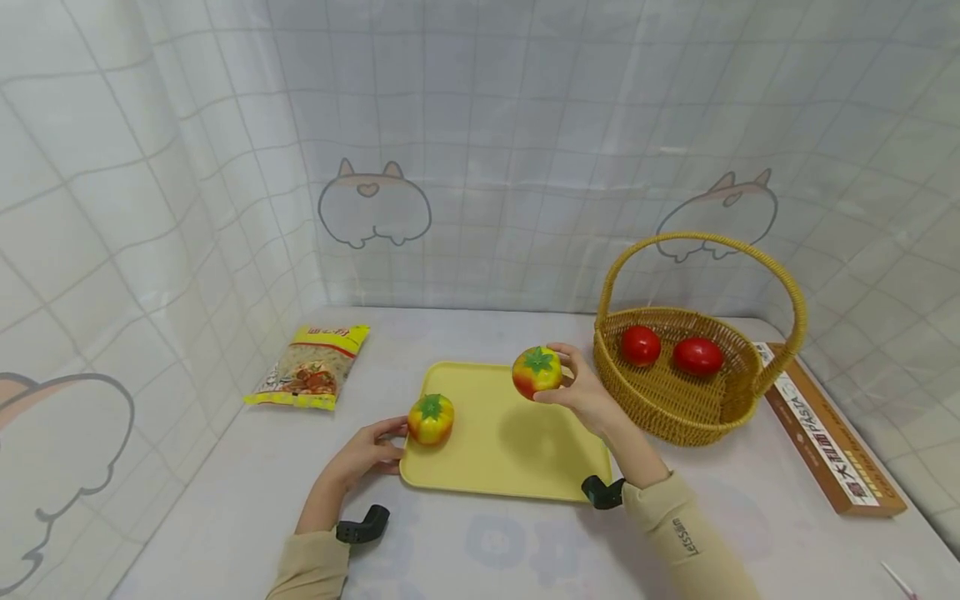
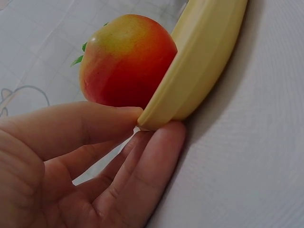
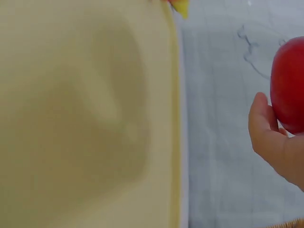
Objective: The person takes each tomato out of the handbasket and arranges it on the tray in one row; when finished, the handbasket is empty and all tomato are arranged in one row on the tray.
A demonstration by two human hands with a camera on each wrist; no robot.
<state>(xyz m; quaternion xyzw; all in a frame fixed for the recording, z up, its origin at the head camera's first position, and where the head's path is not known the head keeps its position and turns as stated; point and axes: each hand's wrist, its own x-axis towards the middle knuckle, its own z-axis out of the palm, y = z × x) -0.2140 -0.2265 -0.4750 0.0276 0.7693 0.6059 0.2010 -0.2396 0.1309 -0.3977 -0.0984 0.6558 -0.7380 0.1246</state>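
Observation:
A yellow tray [image 1: 517, 467] lies on the white table. My left hand [image 1: 369, 454] pinches the tray's left rim [image 2: 190, 80], thumb on top and fingers under it. A red-and-yellow tomato [image 1: 431, 419] with a green stem sits on the tray right beside that hand; it is also seen close up as the tomato [image 2: 126, 59] in the left wrist view. My right hand [image 1: 581, 392] grips a second red-and-yellow tomato [image 1: 537, 372] in the air above the tray's far right part. The held tomato [image 3: 289, 85] shows at the right wrist view's edge.
A wicker basket [image 1: 675, 400] with a tall handle stands right of the tray, holding two red tomatoes [image 1: 640, 345] [image 1: 697, 356]. A long pasta box [image 1: 825, 433] lies at the right edge. A snack bag [image 1: 313, 367] lies at the left. Curtain walls enclose the table.

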